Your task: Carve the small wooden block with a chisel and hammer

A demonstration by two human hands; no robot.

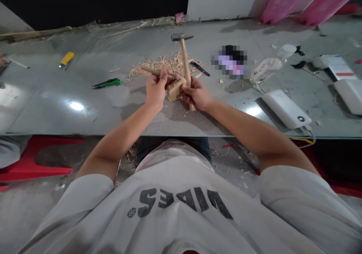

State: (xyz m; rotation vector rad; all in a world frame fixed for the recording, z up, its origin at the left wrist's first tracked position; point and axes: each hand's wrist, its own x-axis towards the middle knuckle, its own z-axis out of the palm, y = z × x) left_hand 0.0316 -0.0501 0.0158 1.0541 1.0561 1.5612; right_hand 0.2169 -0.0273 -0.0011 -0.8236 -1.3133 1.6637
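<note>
My left hand grips a thin wooden stick that points to the left. My right hand holds a hammer by its wooden handle, its steel head up and away from me. A short, chunky wooden block sits between both hands, touched by the fingers of each. All of this is held just above a grey mat on the glass table.
A pile of wood shavings lies behind the hands, with a dark pen beside it. A green utility knife and a yellow one lie to the left. White boxes and plastic items sit to the right.
</note>
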